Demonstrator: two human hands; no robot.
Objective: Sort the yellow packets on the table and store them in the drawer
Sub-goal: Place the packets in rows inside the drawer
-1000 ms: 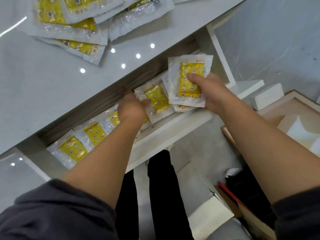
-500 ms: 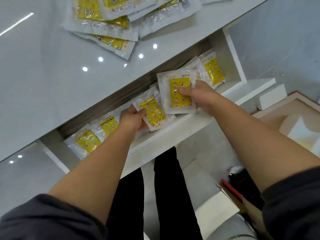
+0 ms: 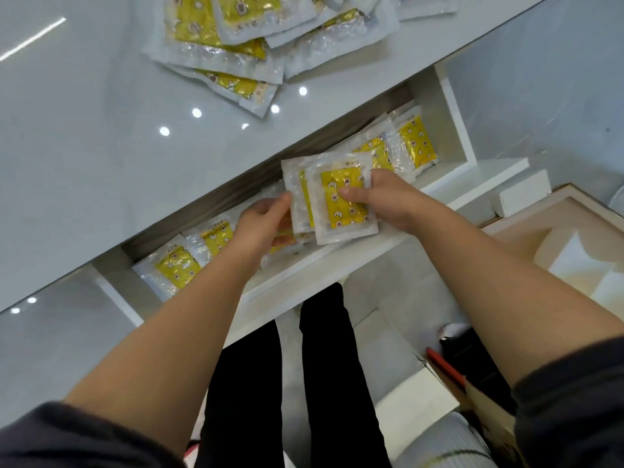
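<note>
The drawer (image 3: 324, 265) stands pulled out from under the white counter (image 3: 84, 136), and both hands are over its middle. The right hand (image 3: 391, 204) holds a small stack of yellow packets (image 3: 341, 201) just above the drawer. Its thumb is pressed on the yellow face of the top packet, and its fingers are clamped underneath, out of sight. The left hand (image 3: 260, 224) meets the stack at the edge nearer the drawer's left end, with thumb and fingers curled onto that edge.

Inside the drawer, two yellow packets (image 3: 177, 265) lie flat and overlapping at the left end. A few more packets (image 3: 417, 143) overlap at the right end, against the drawer's side wall. Behind the drawer, on the counter, a loose pile of packets (image 3: 219, 38) lies heaped. In front of the drawer the person's black trouser legs (image 3: 324, 366) show below.
</note>
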